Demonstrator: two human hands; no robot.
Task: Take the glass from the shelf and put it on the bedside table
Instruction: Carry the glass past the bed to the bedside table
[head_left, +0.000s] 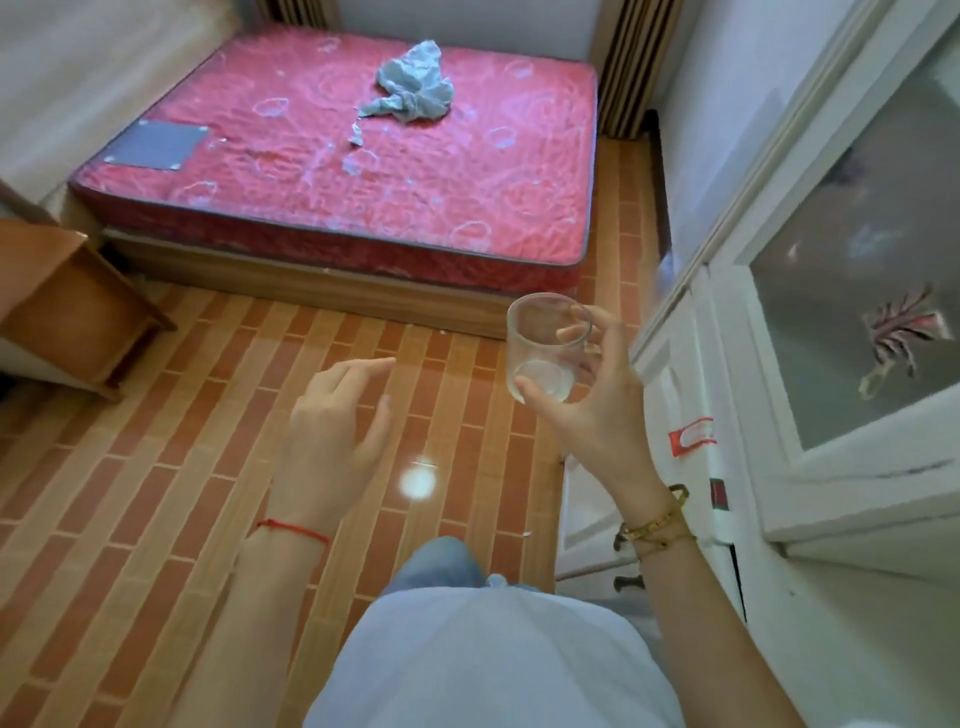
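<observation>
A clear, empty glass (545, 345) is upright in the air over the tiled floor, held by my right hand (597, 410) with the thumb under its base and the fingers around its far side. My left hand (335, 431) hovers beside it to the left, fingers spread, holding nothing. A wooden bedside table (72, 312) stands at the left edge, below and left of the bed's near corner. The white cabinet with a glass door (810, 322) runs along the right side, close to my right hand.
A bed with a red mattress (363, 156) fills the far middle, with a crumpled grey cloth (413, 85) on it. Brick-pattern tiled floor (156, 493) lies between me and the bed. Curtains hang behind the bed.
</observation>
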